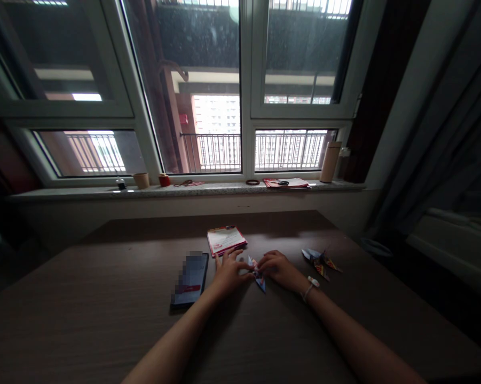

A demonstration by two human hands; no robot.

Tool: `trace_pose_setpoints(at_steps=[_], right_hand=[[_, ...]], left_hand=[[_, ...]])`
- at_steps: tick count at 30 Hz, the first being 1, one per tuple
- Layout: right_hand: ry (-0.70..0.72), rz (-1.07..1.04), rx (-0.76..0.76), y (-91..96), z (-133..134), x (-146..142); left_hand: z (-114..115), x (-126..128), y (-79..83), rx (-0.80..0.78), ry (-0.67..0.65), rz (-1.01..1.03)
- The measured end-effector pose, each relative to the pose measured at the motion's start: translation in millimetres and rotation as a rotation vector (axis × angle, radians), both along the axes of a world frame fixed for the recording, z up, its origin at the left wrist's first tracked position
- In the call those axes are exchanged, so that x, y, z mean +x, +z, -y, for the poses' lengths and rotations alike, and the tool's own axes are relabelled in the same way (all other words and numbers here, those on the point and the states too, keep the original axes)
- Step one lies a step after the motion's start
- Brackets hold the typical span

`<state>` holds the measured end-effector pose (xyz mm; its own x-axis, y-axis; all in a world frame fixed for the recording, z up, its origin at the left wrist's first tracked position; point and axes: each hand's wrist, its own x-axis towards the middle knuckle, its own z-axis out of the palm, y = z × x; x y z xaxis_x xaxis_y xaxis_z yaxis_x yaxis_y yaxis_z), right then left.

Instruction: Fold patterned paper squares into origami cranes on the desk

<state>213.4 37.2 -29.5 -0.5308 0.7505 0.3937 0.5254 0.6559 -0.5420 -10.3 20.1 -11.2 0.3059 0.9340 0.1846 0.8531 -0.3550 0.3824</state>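
A small folded piece of printed paper (260,282), narrow and pointed at both ends, lies on the table between my hands. My left hand (227,274) grips its left side between thumb and index finger, the other fingers raised and apart. On the opposite side, the bent fingers of my right hand (281,271) pinch the paper, partly covering its middle. Several pointed folded paper pieces (319,261) in the same blue, red and yellow print sit to the right. Just beyond my left fingertips is a stack of square paper sheets (226,239).
A phone (190,282) lies left of my left hand on the dark table (104,298). Along the windowsill (224,190) stand a paper cup (141,180), a red spool (164,180) and a tall tan bottle (330,161). Scissors (282,183) rest there on papers.
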Motion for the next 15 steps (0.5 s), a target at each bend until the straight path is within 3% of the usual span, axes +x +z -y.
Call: trace_pose_setpoints(at_steps=[15], right_hand=[[-0.020,-0.069,-0.060,1.8,3.5,-6.5]], left_hand=[[-1.3,0.5,-2.2,0.030,0.003,0.010]])
